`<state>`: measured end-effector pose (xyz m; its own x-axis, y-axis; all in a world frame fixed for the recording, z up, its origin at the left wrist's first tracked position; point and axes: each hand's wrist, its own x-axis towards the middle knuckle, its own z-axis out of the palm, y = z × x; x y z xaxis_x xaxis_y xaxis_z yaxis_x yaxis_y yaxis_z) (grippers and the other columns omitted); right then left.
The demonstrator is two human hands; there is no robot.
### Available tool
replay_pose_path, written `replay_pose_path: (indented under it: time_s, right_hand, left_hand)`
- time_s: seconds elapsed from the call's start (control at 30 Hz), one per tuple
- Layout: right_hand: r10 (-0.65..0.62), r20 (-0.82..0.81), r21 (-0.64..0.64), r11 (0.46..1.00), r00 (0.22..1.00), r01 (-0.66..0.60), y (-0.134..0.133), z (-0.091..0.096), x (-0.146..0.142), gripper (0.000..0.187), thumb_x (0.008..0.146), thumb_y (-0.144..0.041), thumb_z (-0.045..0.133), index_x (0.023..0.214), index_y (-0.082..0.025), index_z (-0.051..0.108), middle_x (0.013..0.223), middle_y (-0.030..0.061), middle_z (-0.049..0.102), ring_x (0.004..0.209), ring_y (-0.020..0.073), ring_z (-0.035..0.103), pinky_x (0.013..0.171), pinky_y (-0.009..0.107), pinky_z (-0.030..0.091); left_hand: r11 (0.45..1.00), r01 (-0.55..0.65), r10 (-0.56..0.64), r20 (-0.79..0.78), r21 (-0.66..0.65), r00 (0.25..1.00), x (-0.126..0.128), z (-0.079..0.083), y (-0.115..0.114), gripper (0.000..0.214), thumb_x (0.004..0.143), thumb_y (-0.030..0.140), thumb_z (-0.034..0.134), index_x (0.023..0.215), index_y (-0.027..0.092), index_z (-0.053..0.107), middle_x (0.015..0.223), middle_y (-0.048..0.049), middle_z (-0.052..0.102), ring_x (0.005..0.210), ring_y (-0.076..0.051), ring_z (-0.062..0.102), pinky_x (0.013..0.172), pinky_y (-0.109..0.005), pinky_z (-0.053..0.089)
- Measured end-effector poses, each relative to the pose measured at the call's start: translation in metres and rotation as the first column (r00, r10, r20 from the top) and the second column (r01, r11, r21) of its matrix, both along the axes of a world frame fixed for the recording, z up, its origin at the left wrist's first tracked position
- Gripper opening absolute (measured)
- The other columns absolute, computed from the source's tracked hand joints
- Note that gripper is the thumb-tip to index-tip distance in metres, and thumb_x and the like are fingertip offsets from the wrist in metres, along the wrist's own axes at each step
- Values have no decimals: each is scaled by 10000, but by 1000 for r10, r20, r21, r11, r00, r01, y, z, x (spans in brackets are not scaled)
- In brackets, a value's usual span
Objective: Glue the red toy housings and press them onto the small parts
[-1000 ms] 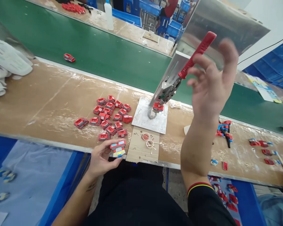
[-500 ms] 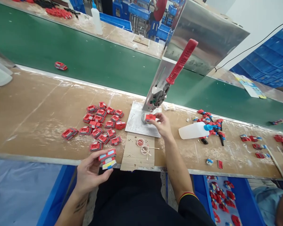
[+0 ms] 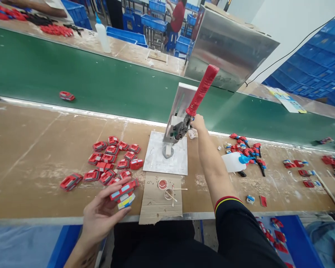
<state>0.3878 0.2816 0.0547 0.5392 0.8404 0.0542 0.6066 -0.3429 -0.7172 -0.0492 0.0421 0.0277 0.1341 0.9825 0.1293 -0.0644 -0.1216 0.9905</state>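
My left hand, low at the table's front edge, holds a red and grey toy part with pale blue, yellow and blue patches between thumb and fingers. My right hand reaches past the right side of a hand press with a red lever handle. Its fingers curl behind the press, mostly hidden; a small bit of blue and dark shows at them. On the press's grey base plate a small whitish block stands under the plunger. Red toy parts lie clustered left of the plate.
Cardboard holds two small cups, one with red paint, and cotton swabs. A white squeeze bottle lies beside red and blue toy pieces. The green belt carries a red part. A person sits far right.
My right hand has moved from the press plate farther away, beside the lever. The red piece it held over the whitish block is gone from there. My left hand keeps its toy part.
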Motion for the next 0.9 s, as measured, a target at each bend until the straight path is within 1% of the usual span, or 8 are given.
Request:
replay_pose_path:
  time_s: [0.13,0.27,0.33,0.43,0.53,0.63,0.73,0.9]
  right_hand:
    - [-16,99,32,999,995,13,-11,-2,-1,329,821,-280,734,1118,-140,716,1240,202,729,1273,341,618,1135,484,473]
    - [-156,127,317,942,980,109,-60,35,-4,521,1102,-439,256,1475,-170,501,1508,195,540,1402,296,554,1135,507,498]
    - [-94,102,586,810,990,17,-83,64,-17,601,1120,-530,124,1464,-228,512,1444,144,583,1330,274,620,1067,497,556]
    - [188,242,749,588,952,-306,-99,110,-50,556,1083,-686,340,1416,-318,591,1396,62,645,1325,263,647,1079,472,559]
    - [454,323,696,481,831,-533,-98,144,-85,497,1042,-686,474,1409,-391,633,1343,-26,683,1349,265,655,1027,424,553]
    - [513,305,719,429,803,-547,-108,162,-113,352,1025,-537,606,1317,-364,697,1202,-58,731,1217,228,719,959,385,565]
    - [493,288,732,439,821,-521,-136,165,-129,248,955,-324,764,1198,-292,727,1032,-38,765,1012,186,748,950,371,596]
    - [490,430,681,374,758,-629,-181,145,-134,102,970,-300,750,1065,-337,756,1007,-42,789,958,210,716,947,458,582]
  left_hand:
    - [964,222,-227,20,143,974,6,0,53,406,825,244,910,1185,275,727,1407,-129,739,1240,-314,763,909,-360,711]
    - [928,371,-372,59,21,926,36,-3,115,443,813,304,912,1171,257,655,1480,-132,672,1152,-265,786,991,-426,678]
    - [905,424,-422,92,-8,902,58,-6,140,501,772,305,927,1156,261,608,1404,-109,700,1069,-233,794,967,-410,673]
    - [898,438,-440,50,48,896,91,-10,164,415,813,313,853,1108,253,567,1129,-62,750,967,-206,775,866,-363,659]
    - [905,392,-390,-47,167,920,117,-15,171,288,826,267,788,997,230,558,965,-29,715,899,-184,735,859,-359,625]
    - [906,375,-364,-90,197,927,133,-20,168,265,804,205,785,949,214,564,959,-30,713,913,-174,717,962,-386,591]
    - [899,385,-368,-114,211,923,146,-25,162,287,801,169,780,969,210,551,995,-43,727,956,-180,727,996,-391,583]
    - [890,403,-386,-118,212,915,160,-25,155,480,774,133,792,1154,207,509,1083,-70,737,999,-209,760,923,-370,620]
